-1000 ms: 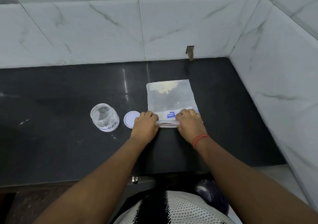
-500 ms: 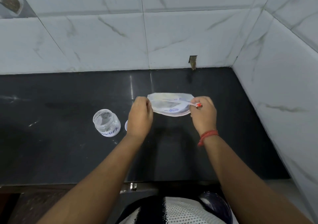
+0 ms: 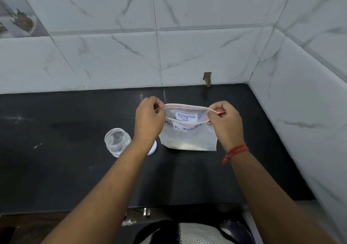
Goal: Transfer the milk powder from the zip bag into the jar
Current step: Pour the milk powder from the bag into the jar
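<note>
A clear zip bag [image 3: 189, 135] marked "MILK POWDER" hangs upright above the black counter, with pale powder settled along its bottom edge. My left hand [image 3: 149, 120] pinches the bag's top left corner. My right hand [image 3: 224, 120] grips the top right corner by the red zip slider. The bag's mouth gapes open between the two hands. A small clear jar [image 3: 117, 141] stands open on the counter to the left of my left forearm. Its white lid [image 3: 153, 148] lies flat beside it, mostly hidden behind my left wrist.
The black counter [image 3: 65, 168] ends at a marble-tiled wall behind and another wall on the right, forming a corner. A small notch [image 3: 207, 77] sits in the back wall just above the counter. The counter's front edge runs close to my body.
The bag lay flat on the counter under both hands; it has been lifted, turned upright so its label faces me, and its mouth has been pulled open.
</note>
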